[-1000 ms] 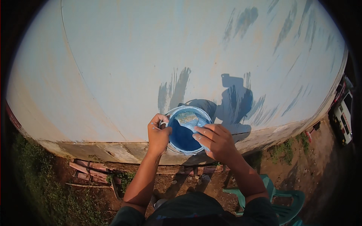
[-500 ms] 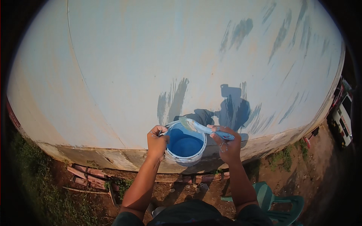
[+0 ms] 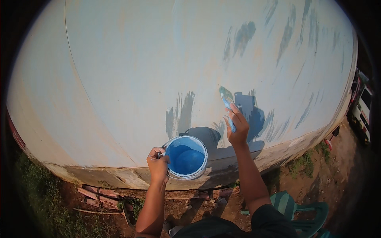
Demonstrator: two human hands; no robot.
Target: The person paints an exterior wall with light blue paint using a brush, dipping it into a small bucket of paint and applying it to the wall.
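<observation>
A round white bucket (image 3: 185,177) with blue paint inside hangs in front of a pale wall (image 3: 131,79). Its rim is gripped at the left side by my left hand (image 3: 158,164), fingers closed round the edge or handle. In my right hand (image 3: 238,129) is a paintbrush (image 3: 226,97) with a blue, paint-smeared handle, its bristles pointing up toward the wall. Whether the bristles touch the surface I cannot tell. Darker wet-looking strokes (image 3: 185,111) mark the wall above the bucket, with more at the upper right. My shadow falls on the wall behind the brush.
A green plastic chair (image 3: 313,216) stands on the dirt at the lower right. Stacked reddish planks or bricks (image 3: 99,196) lie below the wall at the left, beside grass (image 3: 39,194). A white vehicle (image 3: 363,115) is at the far right.
My right hand has lifted the paintbrush from over the bucket up to the wall, turning its bristles upward. The bucket, in my left hand, has shifted slightly left and down.
</observation>
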